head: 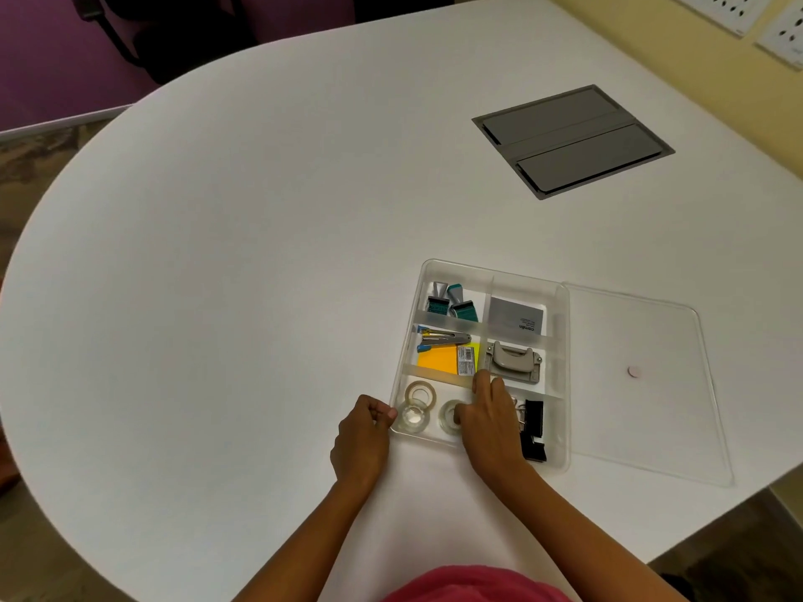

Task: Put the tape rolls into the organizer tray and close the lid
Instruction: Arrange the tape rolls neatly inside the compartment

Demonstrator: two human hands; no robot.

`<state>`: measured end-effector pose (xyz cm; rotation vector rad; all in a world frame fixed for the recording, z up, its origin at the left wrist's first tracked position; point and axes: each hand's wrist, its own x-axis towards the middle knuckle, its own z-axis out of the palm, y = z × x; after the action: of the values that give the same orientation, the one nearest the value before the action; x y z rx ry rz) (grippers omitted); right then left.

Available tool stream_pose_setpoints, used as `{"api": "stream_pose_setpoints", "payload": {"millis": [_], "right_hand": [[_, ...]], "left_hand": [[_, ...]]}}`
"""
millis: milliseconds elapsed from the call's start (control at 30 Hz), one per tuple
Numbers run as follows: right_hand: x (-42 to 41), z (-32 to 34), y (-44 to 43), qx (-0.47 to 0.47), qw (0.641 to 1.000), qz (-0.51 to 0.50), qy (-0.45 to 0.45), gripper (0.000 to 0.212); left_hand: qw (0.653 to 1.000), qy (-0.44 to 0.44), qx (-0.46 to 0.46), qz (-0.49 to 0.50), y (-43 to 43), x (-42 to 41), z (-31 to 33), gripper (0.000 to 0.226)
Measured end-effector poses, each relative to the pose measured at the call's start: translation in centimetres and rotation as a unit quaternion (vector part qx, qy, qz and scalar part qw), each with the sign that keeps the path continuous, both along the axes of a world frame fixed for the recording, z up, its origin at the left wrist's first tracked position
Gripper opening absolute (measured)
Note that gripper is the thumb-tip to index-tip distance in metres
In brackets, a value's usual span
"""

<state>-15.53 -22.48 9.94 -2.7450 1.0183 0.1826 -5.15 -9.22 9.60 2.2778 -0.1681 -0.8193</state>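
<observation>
A clear organizer tray (560, 375) lies on the white table, its lid (643, 384) flat on the table to its right. Three tape rolls are in the tray's near-left compartment: a tan one (420, 392), a clear one (412, 417) and another clear one (447, 417). My right hand (489, 417) reaches into that compartment with its fingers on the right clear roll. My left hand (363, 436) is curled against the tray's near-left corner, thumb touching the rim.
Other compartments hold stamps (452, 299), a stapler (443, 340) on sticky notes (439, 360), a grey box (515, 319), a hole punch (515, 362) and binder clips (533, 427). A grey cable hatch (573, 139) is set into the table farther back.
</observation>
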Motion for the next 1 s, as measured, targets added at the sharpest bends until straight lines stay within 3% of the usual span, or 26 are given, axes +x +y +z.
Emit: {"api": "stream_pose_setpoints", "payload": {"millis": [367, 600, 1000], "right_hand": [[-0.7, 0.2, 1.1, -0.001, 0.999, 0.025, 0.026, 0.015], [0.0, 1.2, 0.1, 0.028, 0.992, 0.081, -0.097, 0.036], [1.6, 0.4, -0.4, -0.017, 0.979, 0.189, 0.075, 0.018]], "left_hand": [[1.0, -0.003, 0.011, -0.029, 0.1, 0.8, -0.1, 0.021], [0.999, -0.012, 0.022, -0.044, 0.2, 1.2, 0.0, 0.021], [0.999, -0.009, 0.017, -0.05, 0.3, 1.4, 0.0, 0.021]]}}
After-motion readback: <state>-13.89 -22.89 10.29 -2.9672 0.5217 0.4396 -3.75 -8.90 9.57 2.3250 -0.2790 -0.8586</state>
